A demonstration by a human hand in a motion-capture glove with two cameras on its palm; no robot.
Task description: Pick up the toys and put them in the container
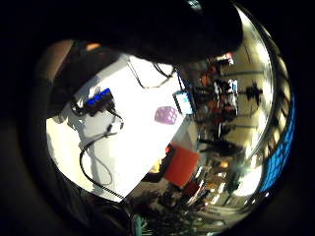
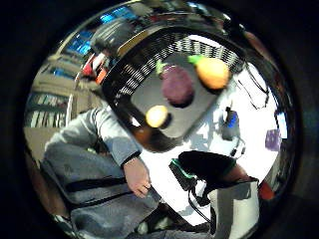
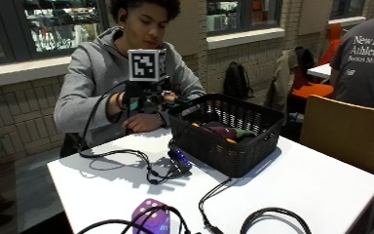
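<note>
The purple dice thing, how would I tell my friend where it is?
Start at the black basket in the middle of the white table. Come to the table's near edge, among the black cables. The purple dice lies there alone outside the basket, the only purple block with white dots.

White lettering on the back of a bystander's grey T-shirt (image 3: 368,48) reads "New Bala…", "Athletics" and, below, a smaller line too small to read; the first word is cropped.
</note>
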